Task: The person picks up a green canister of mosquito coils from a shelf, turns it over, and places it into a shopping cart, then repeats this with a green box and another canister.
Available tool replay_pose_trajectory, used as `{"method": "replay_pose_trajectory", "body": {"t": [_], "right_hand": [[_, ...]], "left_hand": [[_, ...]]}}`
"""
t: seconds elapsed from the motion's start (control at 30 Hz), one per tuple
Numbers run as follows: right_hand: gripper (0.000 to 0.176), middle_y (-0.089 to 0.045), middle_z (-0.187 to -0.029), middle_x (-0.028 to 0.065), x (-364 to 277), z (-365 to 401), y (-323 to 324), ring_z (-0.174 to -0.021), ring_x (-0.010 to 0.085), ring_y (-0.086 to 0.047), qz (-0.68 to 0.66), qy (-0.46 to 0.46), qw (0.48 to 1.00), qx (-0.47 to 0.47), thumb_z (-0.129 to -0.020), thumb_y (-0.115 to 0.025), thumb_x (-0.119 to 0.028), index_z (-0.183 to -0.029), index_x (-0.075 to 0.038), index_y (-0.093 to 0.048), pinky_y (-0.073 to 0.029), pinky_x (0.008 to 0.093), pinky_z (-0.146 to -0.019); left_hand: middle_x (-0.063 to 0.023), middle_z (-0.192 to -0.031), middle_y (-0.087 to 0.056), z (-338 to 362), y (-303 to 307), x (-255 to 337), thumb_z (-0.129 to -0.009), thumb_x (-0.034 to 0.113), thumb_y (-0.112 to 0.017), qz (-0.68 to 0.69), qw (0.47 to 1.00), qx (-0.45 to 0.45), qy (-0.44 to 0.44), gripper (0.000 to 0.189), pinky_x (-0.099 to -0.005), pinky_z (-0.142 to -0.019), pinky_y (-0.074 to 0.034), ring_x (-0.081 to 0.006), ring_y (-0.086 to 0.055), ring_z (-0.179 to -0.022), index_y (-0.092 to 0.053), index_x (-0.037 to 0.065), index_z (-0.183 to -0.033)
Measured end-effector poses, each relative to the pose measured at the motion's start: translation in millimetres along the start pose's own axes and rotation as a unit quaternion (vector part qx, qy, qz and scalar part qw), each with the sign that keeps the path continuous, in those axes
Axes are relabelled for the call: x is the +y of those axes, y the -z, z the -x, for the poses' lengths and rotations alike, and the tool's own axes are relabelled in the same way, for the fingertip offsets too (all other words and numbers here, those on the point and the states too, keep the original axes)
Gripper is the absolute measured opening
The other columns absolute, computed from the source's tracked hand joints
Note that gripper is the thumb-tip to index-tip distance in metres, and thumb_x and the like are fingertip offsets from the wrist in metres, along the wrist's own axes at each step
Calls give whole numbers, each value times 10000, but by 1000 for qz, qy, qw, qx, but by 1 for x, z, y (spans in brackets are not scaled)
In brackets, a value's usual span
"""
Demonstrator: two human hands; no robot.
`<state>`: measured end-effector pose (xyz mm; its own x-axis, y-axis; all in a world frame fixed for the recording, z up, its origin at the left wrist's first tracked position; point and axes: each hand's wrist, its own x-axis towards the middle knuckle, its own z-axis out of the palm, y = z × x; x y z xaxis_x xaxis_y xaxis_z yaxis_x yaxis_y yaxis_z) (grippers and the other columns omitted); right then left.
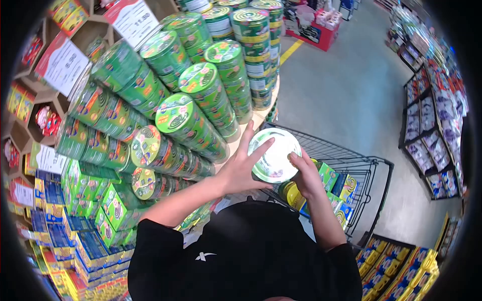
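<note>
A round tin with a white, glare-lit face and a green rim is between my two hands, in front of my chest and over the cart's near end. My left hand grips its left side, fingers spread along the rim and over the face. On the other side, my right hand holds the edge with its thumb on the face. Left of my hands stand stacks of green mosquito coil tins, with coil pictures on their lids.
A black wire shopping cart holding green and yellow boxes stands just beyond my right hand. Blue and green boxes are piled at lower left, below price signs. More shelves line the right side of the aisle.
</note>
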<state>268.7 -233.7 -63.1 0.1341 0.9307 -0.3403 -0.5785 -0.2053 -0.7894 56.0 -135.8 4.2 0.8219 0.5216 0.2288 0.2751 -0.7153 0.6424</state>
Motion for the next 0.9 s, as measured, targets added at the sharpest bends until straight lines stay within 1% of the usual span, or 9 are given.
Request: {"method": "replay_pose_trajectory", "body": {"t": [0.1,0.13,0.27,0.37,0.4,0.53,0.63,0.77,0.9], "right_hand": [[596,-558,-1397,44,-6,-9,-9,-1280,213,-520,-1,-21,999,-38,-987,-615,-323,-1530,-176,-418,-459,470,-1001],[597,-560,-1395,47,-6,-10,-12,-1273,206,-519,25,-11,999,-44,-997,-595,-349,-1537,-177,-408,-467,455,-976],[614,-543,-1407,63,-9,-13,-17,-1146,181,-574,78,-37,996,-34,-1012,-582,-341,-1564,-179,-367,-496,417,-876],[609,-504,-1444,58,-27,-2,-31,-1122,170,-573,34,-7,996,-84,-1038,-550,-304,-1588,-178,-319,-507,368,-841],[604,-453,-1496,91,-30,-4,-29,-1176,194,-570,1,7,993,-122,-1055,-520,-266,-1601,-170,-279,-522,353,-875],[614,-401,-1537,152,-44,4,-38,-1245,250,-563,-15,54,991,-125,-1047,-522,-225,-1598,-134,-267,-527,396,-953],[626,-408,-1520,180,-43,7,-31,-1265,285,-562,-4,61,995,-81,-1034,-539,-217,-1589,-103,-271,-534,419,-966],[612,-459,-1468,145,-18,10,-1,-1231,267,-582,-19,34,999,-30,-1025,-550,-194,-1572,-78,-300,-532,432,-958],[574,-502,-1421,103,0,24,20,-1197,231,-598,-38,6,999,23,-1028,-547,-174,-1553,-77,-339,-512,444,-960]], "left_hand": [[-292,-1637,-27,16,-2,-2,-638,323,-946,41,996,49,57,1072,-502,-1193,-296,-481,-179,-1506,-390,208,-1547],[-266,-1628,-170,18,1,4,-649,301,-941,80,991,39,100,1010,-474,-1195,-297,-434,-205,-1511,-438,172,-1517],[-236,-1499,-445,31,7,4,-654,209,-924,41,990,92,98,973,-468,-1193,-298,-412,-416,-1402,-452,120,-1500],[-227,-1499,-430,28,26,-7,-658,278,-922,42,990,118,60,974,-458,-1158,-371,-402,-464,-1371,-454,176,-1505],[-187,-1452,-511,27,33,-8,-659,204,-931,53,988,128,74,954,-436,-1146,-390,-336,-513,-1340,-471,127,-1491],[-121,-1420,-543,5,63,-2,-700,78,-917,327,923,176,105,884,-372,-1111,-421,-200,-533,-1290,-474,15,-1462],[-128,-1378,-571,-32,101,-4,-716,105,-915,306,924,209,93,852,-346,-1039,-482,-182,-586,-1204,-490,13,-1449],[-142,-1271,-648,-97,157,-36,-712,302,-923,136,951,269,69,890,-332,-983,-513,-195,-627,-1145,-504,1,-1437],[-214,-1356,-604,-151,191,-110,-653,475,-917,-19,952,298,71,969,-388,-1040,-486,-280,-614,-1222,-539,32,-1427]]}}
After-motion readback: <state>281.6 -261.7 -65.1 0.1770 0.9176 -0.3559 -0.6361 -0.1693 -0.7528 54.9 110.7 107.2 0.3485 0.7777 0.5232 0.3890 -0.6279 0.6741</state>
